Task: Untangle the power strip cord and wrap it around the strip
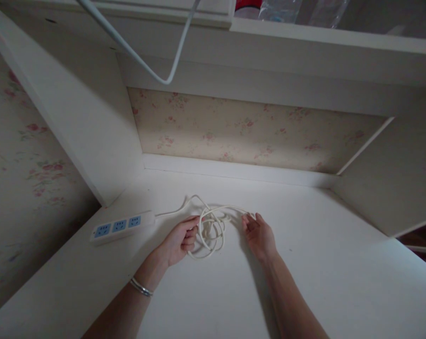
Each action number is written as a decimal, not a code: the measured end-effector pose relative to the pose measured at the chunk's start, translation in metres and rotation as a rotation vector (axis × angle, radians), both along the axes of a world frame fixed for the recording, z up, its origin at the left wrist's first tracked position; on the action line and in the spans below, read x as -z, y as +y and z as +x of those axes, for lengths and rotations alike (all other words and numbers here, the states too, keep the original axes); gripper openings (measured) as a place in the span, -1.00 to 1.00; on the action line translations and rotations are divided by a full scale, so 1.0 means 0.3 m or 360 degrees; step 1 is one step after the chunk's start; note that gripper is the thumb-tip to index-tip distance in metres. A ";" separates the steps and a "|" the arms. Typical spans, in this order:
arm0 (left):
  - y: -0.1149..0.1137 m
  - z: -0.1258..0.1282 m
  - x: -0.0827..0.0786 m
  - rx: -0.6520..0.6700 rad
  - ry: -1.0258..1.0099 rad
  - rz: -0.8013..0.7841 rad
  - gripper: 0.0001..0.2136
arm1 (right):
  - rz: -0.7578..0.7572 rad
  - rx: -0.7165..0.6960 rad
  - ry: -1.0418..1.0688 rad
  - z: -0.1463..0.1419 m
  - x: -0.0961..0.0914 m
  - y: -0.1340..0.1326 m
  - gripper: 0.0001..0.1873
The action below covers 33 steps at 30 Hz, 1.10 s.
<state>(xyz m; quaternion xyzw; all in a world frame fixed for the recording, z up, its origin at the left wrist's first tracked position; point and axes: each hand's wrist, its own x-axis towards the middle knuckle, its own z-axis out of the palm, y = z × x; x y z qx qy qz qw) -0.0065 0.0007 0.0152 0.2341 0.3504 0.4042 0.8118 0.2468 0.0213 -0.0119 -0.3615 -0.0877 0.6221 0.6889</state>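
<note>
A white power strip (122, 226) with three blue socket panels lies at the left of the desk. From its right end runs a white cord (222, 230), heaped in loose, crossing loops in the middle. My left hand (180, 240), with a silver bangle on the wrist, is closed on the left side of these loops. On the other side, my right hand (259, 235) pinches a stretch of the cord between thumb and fingers, drawn out to the right of the tangle. The cord's plug end cannot be made out.
White side panels stand left (75, 89) and right (392, 174) of the white desktop (325, 263). A shelf (286, 61) overhangs the back, with clear plastic bottles (279, 9) on it. A pale bent rod or cable (166, 81) hangs above, toward the left.
</note>
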 end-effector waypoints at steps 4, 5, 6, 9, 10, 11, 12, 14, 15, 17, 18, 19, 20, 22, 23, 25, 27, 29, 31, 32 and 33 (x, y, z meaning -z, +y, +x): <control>-0.004 0.001 -0.008 0.0112 0.0053 -0.0009 -0.80 | 0.0032 0.0239 0.0060 0.022 0.011 0.014 -0.83; -0.005 0.002 -0.009 0.0142 0.0058 -0.0005 -0.81 | 0.0062 0.0304 0.0025 0.023 0.012 0.015 -0.81; -0.006 0.004 -0.009 0.0175 0.0056 -0.0003 -0.82 | 0.0099 0.0353 -0.0017 0.023 0.011 0.014 -0.80; -0.009 0.008 -0.009 0.0237 0.0053 0.0019 -0.82 | 0.0190 0.0374 -0.0072 0.018 0.004 0.009 -0.85; -0.010 0.009 -0.009 0.0238 0.0066 0.0035 -0.81 | 0.0199 0.0350 -0.0054 0.016 0.000 0.006 -0.88; -0.012 0.010 -0.009 0.0239 0.0085 0.0054 -0.81 | 0.0200 0.0331 -0.0035 0.013 -0.005 0.004 -0.91; -0.013 0.011 -0.008 0.0242 0.0107 0.0072 -0.80 | 0.0201 0.0321 -0.0029 0.010 -0.011 0.002 -0.92; -0.017 0.013 -0.007 0.0260 0.0146 0.0101 -0.79 | 0.0232 0.0344 -0.0075 0.001 -0.021 -0.001 -0.91; -0.019 0.015 -0.006 0.0268 0.0163 0.0112 -0.78 | 0.0267 0.0372 -0.0125 -0.004 -0.025 -0.003 -0.88; -0.022 0.020 -0.002 0.0265 0.0207 0.0138 -0.77 | 0.0358 0.0426 -0.0242 -0.018 -0.031 -0.006 -0.83; -0.022 0.023 0.000 0.0262 0.0235 0.0155 -0.76 | 0.0401 0.0435 -0.0301 -0.025 -0.031 -0.009 -0.81; -0.023 0.026 0.003 0.0259 0.0263 0.0171 -0.76 | 0.0435 0.0431 -0.0359 -0.032 -0.030 -0.011 -0.79; -0.022 0.029 0.006 0.0254 0.0291 0.0188 -0.75 | 0.0462 0.0421 -0.0415 -0.040 -0.027 -0.014 -0.79; -0.021 0.035 0.013 0.0235 0.0347 0.0226 -0.76 | 0.0496 0.0377 -0.0544 -0.055 -0.017 -0.020 -0.79; -0.020 0.038 0.017 0.0217 0.0375 0.0247 -0.76 | 0.0507 0.0348 -0.0633 -0.064 -0.011 -0.023 -0.80; -0.018 0.042 0.023 0.0176 0.0435 0.0301 -0.77 | 0.0518 0.0284 -0.0864 -0.084 0.001 -0.031 -0.81; -0.019 0.045 0.026 0.0161 0.0508 0.0358 -0.76 | 0.0520 0.0166 -0.1109 -0.110 0.007 -0.043 -0.81; -0.022 0.048 0.026 0.0163 0.0580 0.0411 -0.74 | 0.0535 -0.0017 -0.1278 -0.138 0.004 -0.060 -0.80; -0.027 0.052 0.023 0.0177 0.0625 0.0454 -0.73 | 0.0566 -0.0204 -0.1431 -0.164 -0.007 -0.080 -0.80; -0.029 0.054 0.021 0.0192 0.0638 0.0469 -0.73 | 0.0588 -0.0282 -0.1515 -0.176 -0.013 -0.089 -0.80; -0.031 0.056 0.020 0.0211 0.0647 0.0482 -0.72 | 0.0612 -0.0341 -0.1598 -0.185 -0.019 -0.097 -0.80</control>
